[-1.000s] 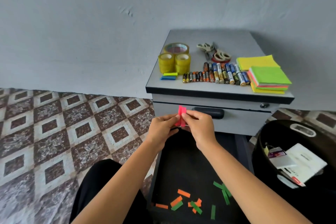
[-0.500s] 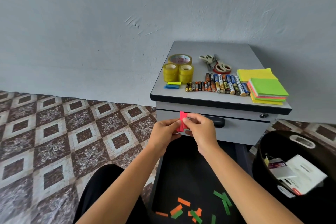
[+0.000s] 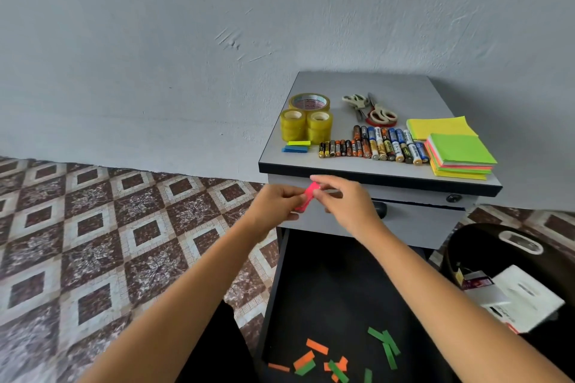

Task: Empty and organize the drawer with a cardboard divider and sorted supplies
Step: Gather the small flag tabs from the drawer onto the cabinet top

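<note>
Mid-frame, the left hand (image 3: pixel 273 203) and the right hand (image 3: pixel 350 205) pinch the pink strip stack (image 3: pixel 306 196) between them, its long axis tilting up-right, directly below the blue strips (image 3: pixel 294 150) and yellow strips (image 3: pixel 299 143) lying level on the cabinet top (image 3: pixel 357 84), likely its destination.

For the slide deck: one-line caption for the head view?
Left hand and right hand pinch pink strip above open drawer; tape, batteries, scissors, notes line the cabinet.
</note>
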Demonstrator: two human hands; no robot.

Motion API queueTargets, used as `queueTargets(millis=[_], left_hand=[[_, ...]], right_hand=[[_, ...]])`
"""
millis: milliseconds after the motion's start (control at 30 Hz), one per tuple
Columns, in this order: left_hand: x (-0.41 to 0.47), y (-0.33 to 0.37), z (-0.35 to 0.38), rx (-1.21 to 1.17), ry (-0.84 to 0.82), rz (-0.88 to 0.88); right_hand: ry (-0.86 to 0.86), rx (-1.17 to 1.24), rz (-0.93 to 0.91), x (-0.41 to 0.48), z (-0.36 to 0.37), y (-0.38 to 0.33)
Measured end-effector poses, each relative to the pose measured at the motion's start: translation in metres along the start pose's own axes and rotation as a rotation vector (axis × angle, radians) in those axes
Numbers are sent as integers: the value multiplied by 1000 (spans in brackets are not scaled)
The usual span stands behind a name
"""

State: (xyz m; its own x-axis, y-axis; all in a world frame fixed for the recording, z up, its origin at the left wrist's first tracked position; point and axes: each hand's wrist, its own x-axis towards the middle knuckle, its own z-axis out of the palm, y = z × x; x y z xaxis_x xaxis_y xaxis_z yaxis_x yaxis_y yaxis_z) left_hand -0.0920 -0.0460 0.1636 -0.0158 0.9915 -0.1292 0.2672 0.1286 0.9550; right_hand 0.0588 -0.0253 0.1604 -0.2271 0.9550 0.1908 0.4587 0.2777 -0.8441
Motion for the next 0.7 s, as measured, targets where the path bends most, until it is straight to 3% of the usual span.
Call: queueTargets(millis=[100, 267, 500, 700], left_hand=[[14, 21, -15, 142, -14, 69], [40, 45, -33, 180, 74, 130], [67, 50, -44, 584, 71, 164], [72, 45, -44, 693, 57, 186]], right_hand=[[-2, -49, -43, 15, -7, -12], [91, 1, -20, 46, -4, -27], [59, -357, -10, 71, 10, -28], [74, -520, -64, 72, 17, -25]])
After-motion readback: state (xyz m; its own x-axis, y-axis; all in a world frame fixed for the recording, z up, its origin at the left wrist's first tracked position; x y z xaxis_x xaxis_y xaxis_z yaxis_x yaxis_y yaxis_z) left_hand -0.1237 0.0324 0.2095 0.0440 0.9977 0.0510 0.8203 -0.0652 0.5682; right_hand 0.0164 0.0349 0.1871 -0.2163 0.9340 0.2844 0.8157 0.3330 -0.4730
